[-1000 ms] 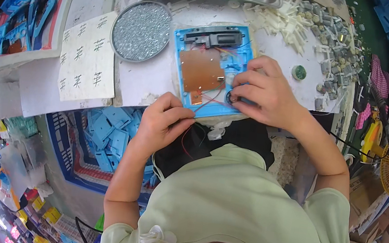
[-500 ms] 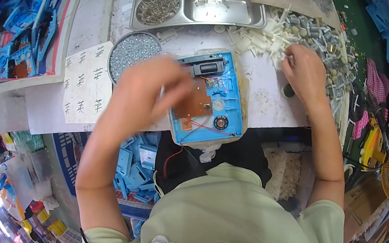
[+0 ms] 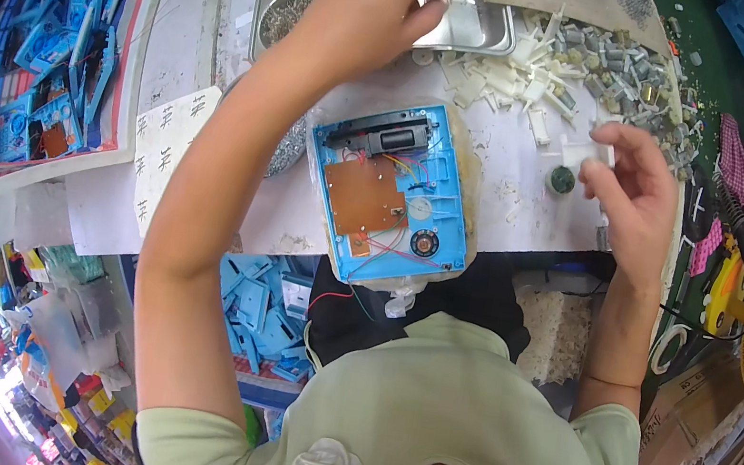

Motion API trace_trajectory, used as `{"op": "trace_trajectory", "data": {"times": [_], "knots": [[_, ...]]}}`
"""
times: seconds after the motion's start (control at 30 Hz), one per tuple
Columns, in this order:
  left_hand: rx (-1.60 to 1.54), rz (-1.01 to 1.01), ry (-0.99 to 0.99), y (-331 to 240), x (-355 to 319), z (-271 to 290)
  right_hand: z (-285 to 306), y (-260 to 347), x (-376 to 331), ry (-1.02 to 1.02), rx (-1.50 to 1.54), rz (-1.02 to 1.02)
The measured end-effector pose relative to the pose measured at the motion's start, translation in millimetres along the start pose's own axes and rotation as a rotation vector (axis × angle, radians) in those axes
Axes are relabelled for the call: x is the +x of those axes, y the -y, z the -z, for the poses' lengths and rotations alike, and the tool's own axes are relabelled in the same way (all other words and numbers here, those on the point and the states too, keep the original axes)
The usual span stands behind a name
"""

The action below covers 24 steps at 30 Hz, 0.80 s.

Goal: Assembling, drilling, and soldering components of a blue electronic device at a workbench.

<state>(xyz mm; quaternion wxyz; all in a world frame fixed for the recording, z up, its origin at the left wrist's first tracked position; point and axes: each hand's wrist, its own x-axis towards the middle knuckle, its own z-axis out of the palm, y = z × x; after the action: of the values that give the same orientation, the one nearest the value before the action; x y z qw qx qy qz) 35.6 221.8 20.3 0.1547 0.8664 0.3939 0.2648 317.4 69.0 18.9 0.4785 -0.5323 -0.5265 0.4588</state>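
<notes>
In front of me lies an open blue plastic housing point(image 3: 447, 181) with a brown circuit board point(image 3: 358, 194), a black box-shaped part point(image 3: 396, 138), a round speaker point(image 3: 425, 242) and thin wires inside. My left hand point(image 3: 371, 16) reaches over the metal compartment tray point(image 3: 507, 36), its fingers curled together; anything between them is too small to make out. On the right, my right hand point(image 3: 638, 191) pinches a white plastic piece point(image 3: 580, 152) between thumb and fingers. It is just above a small round pot with dark green contents point(image 3: 560, 179).
White plastic pieces point(image 3: 510, 78) and grey cylindrical parts point(image 3: 627, 73) are heaped at the far right. A round tin of small metal bits point(image 3: 288, 148) is partly behind my left forearm. Blue housings fill a crate point(image 3: 61, 61) at left; more blue parts point(image 3: 260, 307) lie below the table.
My left hand has moved up and away from the blue housing to the metal tray. My right hand has drawn back from the white heap toward the green pot, with a white piece.
</notes>
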Motion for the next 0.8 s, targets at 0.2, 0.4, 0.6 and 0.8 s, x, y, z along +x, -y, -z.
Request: {"op": "trace_trajectory", "data": {"times": [0.2,0.4,0.6,0.8], "knots": [[-0.962,0.522,0.220,-109.0,-123.8,17.7,-38.0,7.2,-31.6,0.186,0.083,0.284],[-1.369,0.783,0.095,-122.4,-175.5,-7.1,-58.2,3.6,-38.2,0.338,-0.136,0.476],[-1.518,0.872,0.372,-118.8,-179.5,0.2,-54.0,2.2,-39.9,0.540,-0.306,0.552],[-0.531,0.441,0.151,-108.9,-151.0,-11.4,-24.5,-19.3,-68.1,0.490,0.467,-0.269]]}}
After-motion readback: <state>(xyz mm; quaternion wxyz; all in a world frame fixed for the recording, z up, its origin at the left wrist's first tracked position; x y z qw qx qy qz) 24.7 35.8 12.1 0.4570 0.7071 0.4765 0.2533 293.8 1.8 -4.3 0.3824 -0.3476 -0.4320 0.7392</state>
